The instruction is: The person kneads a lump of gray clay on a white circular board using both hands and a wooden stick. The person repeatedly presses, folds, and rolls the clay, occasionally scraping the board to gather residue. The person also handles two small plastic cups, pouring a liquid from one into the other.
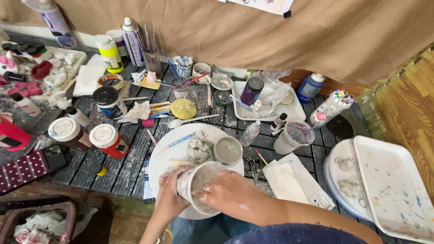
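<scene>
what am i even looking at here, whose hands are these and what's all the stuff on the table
This is one picture from a camera worn on a person's head, looking down at their own two bare hands; there is no machine. The left hand grips the side of a tilted plastic tub smeared with grey paste, and the right hand rests over its rim with fingers reaching inside. The tub sits above a round white board, which also carries a grey clay lump and a small grey-filled cup. All this is on a dark slatted table crowded with craft supplies: paint jars, spray bottles, brushes in a glass and white trays on the right.
</scene>
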